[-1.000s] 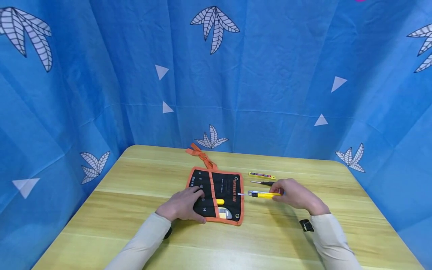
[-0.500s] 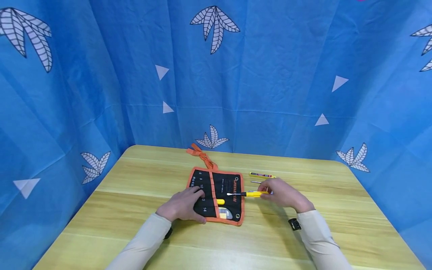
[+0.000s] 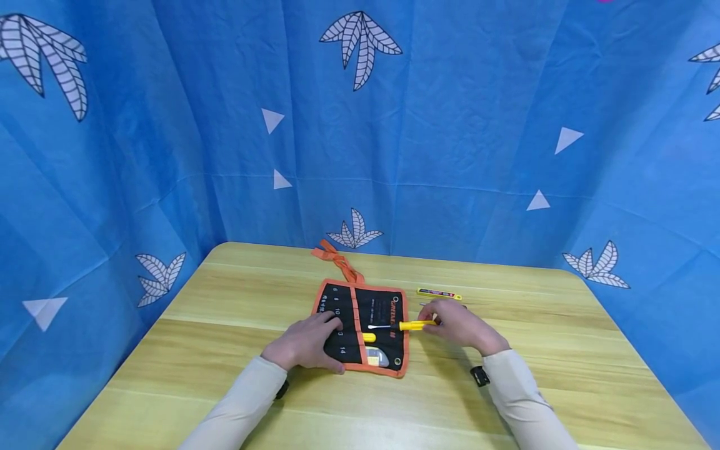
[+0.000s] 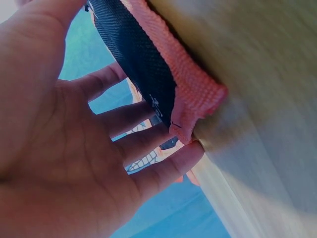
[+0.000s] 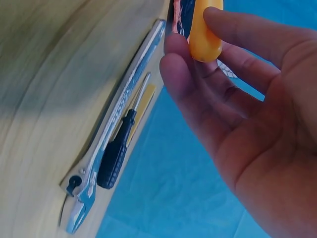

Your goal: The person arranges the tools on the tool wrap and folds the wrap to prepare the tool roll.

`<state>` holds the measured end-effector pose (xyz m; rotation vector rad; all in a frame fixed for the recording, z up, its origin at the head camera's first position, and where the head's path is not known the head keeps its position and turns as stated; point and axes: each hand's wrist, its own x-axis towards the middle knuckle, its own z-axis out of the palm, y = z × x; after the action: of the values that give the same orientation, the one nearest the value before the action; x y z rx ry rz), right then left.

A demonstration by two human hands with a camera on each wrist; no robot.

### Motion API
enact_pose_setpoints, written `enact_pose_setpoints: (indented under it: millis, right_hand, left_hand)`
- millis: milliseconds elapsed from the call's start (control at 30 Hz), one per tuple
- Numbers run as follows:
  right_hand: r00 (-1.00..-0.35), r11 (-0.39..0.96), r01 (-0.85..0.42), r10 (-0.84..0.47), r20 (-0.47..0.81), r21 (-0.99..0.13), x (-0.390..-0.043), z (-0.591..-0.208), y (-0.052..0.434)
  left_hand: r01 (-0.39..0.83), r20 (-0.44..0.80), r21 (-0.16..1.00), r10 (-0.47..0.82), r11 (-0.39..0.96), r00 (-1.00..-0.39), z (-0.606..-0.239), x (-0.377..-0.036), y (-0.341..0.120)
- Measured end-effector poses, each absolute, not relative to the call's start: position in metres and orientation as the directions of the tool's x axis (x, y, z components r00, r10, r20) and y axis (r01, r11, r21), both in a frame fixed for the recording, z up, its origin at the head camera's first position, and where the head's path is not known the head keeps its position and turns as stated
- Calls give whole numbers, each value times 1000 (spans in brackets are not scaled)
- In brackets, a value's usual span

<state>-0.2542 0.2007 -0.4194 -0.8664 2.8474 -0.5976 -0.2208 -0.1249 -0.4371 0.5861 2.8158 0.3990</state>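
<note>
A black tool roll [image 3: 371, 312] with orange trim lies open on the wooden table [image 3: 225, 325]. My left hand [image 3: 308, 340] rests flat on its left half, fingers spread over the fabric edge [image 4: 153, 69]. My right hand [image 3: 452, 324] pinches the yellow handle [image 5: 205, 34] of a screwdriver [image 3: 413, 325]. Its thin shaft points left, and the tip hangs over the roll's right half. A yellow handle [image 3: 368, 337] and a utility knife [image 3: 378, 357] sit in the roll's pockets.
To the right of the roll lie a flat yellow case [image 3: 439, 293], a black-handled screwdriver [image 5: 116, 153] and a steel wrench [image 5: 121, 119], all just beyond my right hand. An orange tie strap [image 3: 337, 262] trails behind the roll. Blue cloth walls [image 3: 450, 125] enclose the table.
My right hand has carried the yellow screwdriver leftward, from beside the roll to with its tip over the roll. The left hand has stayed put.
</note>
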Motion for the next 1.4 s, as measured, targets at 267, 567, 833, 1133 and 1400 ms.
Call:
enact_pose_setpoints:
  millis: [267, 567, 833, 1133, 1400]
  right_hand:
    - [-816, 741, -533, -578, 17, -408, -253, -422, 195]
    - [-810, 734, -536, -587, 10, -417, -255, -424, 190]
    - [-793, 717, -560, -609, 17, -416, -256, -426, 185]
    - [-785, 707, -557, -619, -1, -436, -255, -426, 178]
    - [-787, 708, -553, -617, -5, -439, -255, -426, 172]
  left_hand:
    - [360, -173, 301, 422, 883, -890, -436, -221, -124]
    - [363, -166, 302, 424, 881, -890, -437, -221, -124]
    - [368, -165, 303, 428, 879, -888, -437, -221, -125]
    - [382, -161, 303, 442, 873, -883, -438, -221, -126]
    - [391, -161, 302, 450, 870, -878, -439, -222, -127]
